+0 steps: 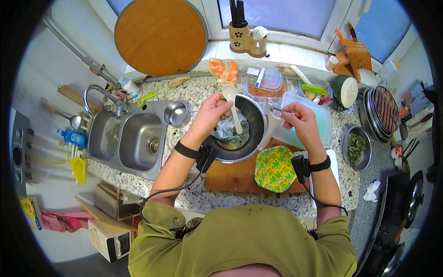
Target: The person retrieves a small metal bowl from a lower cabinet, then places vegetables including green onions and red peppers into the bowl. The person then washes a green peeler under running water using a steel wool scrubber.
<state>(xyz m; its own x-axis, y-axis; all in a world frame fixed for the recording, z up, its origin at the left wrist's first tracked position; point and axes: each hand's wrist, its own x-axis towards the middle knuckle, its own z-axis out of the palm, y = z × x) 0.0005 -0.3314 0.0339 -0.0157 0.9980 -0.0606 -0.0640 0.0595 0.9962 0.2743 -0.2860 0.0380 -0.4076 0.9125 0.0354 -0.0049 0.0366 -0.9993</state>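
My left hand (218, 106) grips a cream-coloured spoon (236, 119), its bowl end up and its handle pointing down over a dark-sided metal bowl (255, 116). Inside that bowl lies a crumpled translucent mass (232, 128), perhaps plastic film, over something dark and yellowish. To the right, my right hand (300, 120) pinches a thin metal piece (276, 108) between thumb and fingers. Against it is a translucent white plastic utensil (270, 126); whether my fingers hold this too is unclear. A yellow-green patterned dish or cover (276, 168) rests on a wooden board (228, 176).
A double steel sink (142, 136) and small metal bowl (175, 113) stand left. Behind are a lidded clear box (265, 83) and a winter melon (346, 91). At right sit a light-blue plastic lid (313, 119), a bowl of chopped greens (356, 147) and a stove (394, 207).
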